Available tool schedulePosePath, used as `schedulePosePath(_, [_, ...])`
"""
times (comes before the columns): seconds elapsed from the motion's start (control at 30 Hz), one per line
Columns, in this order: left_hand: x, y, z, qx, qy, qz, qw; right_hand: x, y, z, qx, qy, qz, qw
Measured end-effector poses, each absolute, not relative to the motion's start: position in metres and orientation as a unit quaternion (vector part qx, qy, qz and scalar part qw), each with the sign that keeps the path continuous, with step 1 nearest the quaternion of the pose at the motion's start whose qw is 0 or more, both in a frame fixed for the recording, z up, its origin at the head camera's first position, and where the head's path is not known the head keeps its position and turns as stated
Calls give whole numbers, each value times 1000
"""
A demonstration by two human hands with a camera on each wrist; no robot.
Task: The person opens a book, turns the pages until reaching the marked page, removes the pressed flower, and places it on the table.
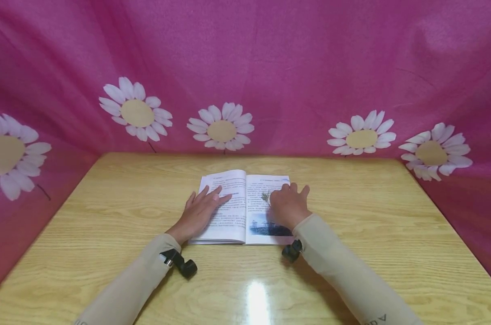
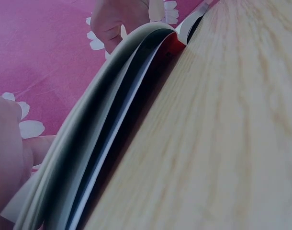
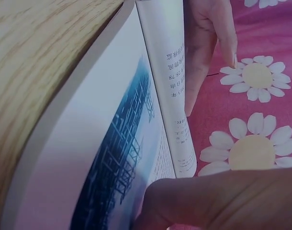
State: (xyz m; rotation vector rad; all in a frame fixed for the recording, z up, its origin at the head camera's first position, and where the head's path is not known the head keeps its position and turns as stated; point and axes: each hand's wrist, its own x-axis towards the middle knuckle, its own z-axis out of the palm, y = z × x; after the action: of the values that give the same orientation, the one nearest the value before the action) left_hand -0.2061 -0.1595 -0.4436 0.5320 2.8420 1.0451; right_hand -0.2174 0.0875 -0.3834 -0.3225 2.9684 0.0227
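An open book [image 1: 225, 230] lies on the table, with printed text on both pages and a blue photo [image 1: 266, 225] low on the right page. My left hand [image 1: 202, 210] rests on the left page, its fingers spread. Over the right page, my right hand [image 1: 292, 203] has curled fingers and pinches a small green leafy sprig [image 1: 265, 197], which sticks out to the left; the pinching fingertips are hidden in the head view. In the right wrist view, the sprig is out of sight and a digit [image 3: 160, 196] bends down at the page beside the photo.
The wooden table [image 1: 107, 216] extends around the book on all sides. A pink cloth [image 1: 278, 67] with large white daisies hangs behind the table and along both sides. Small black cameras [image 1: 184, 266] are strapped to both sleeved wrists.
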Motion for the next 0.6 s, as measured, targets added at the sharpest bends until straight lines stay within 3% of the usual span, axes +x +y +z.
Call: schedulePosePath(0.6, [-204, -159, -442, 173, 925, 337, 29, -222, 134, -367, -84, 987, -107, 86])
